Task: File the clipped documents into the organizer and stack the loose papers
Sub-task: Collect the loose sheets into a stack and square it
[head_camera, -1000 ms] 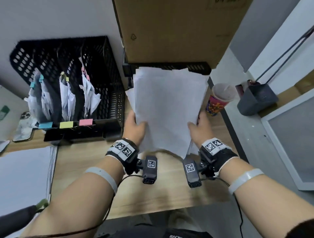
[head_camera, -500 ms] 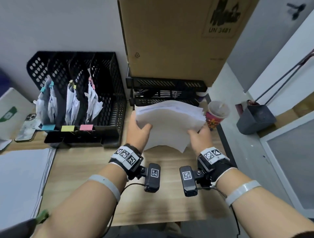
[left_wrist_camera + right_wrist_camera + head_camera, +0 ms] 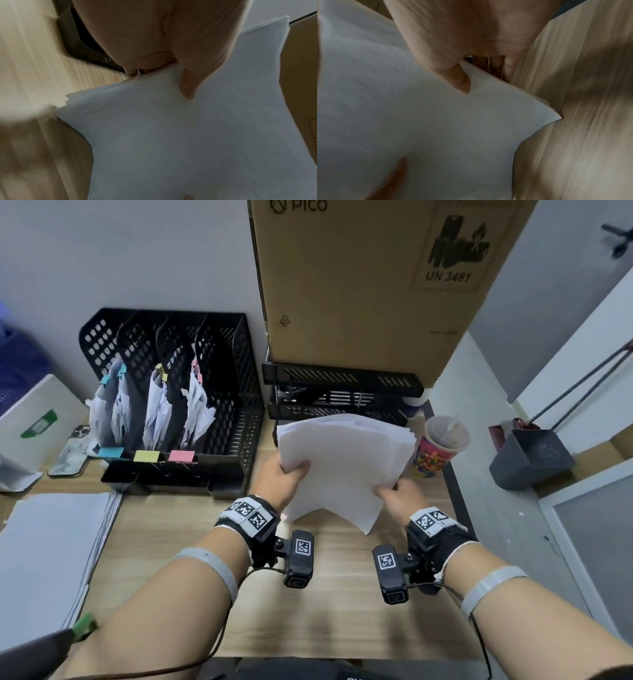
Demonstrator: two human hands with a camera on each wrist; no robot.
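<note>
A stack of loose white papers (image 3: 342, 460) is held above the wooden desk, in front of the black letter trays (image 3: 342, 392). My left hand (image 3: 286, 477) grips its left edge, thumb on top (image 3: 187, 86). My right hand (image 3: 399, 496) grips the right edge near the bottom corner, thumb on top (image 3: 460, 81). The sheets (image 3: 171, 135) (image 3: 402, 108) sag between the hands and their far edge tips toward the trays. To the left stands the black vertical organizer (image 3: 236, 392) with clipped documents (image 3: 154, 405) in three slots, tagged blue, yellow and pink.
A large cardboard box (image 3: 376, 285) sits on the letter trays. A colourful paper cup (image 3: 436, 445) stands just right of the papers. A phone (image 3: 70, 450) lies left of the organizer. Another pile of white sheets (image 3: 48, 549) lies at the desk's left edge.
The stack, held upright and high a second ago, has been lowered and tilted flatter toward the letter trays. Both hands kept their grip and moved forward and down.
</note>
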